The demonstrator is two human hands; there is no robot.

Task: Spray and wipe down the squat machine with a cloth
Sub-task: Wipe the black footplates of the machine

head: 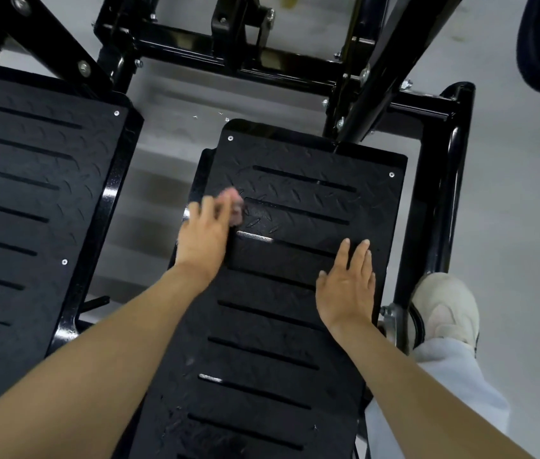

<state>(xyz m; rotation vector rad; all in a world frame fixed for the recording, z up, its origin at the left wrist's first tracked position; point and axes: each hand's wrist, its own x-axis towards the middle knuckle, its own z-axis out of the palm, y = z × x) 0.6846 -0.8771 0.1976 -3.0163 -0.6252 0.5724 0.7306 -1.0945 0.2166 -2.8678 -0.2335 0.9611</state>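
My right hand lies flat on the foot plate, my left hand works the cloth, grip blurred; risk: cloth snagging in the slot beside it.

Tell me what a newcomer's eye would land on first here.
First, two bare arms reaching onto the black treaded footplate in the centre. The left hand meets a motion-blurred pinkish cloth near its upper left, and the right hand lies flat with straight fingers nearer its right edge. Next come the second footplate at far left and a pale shoe by the frame at right.
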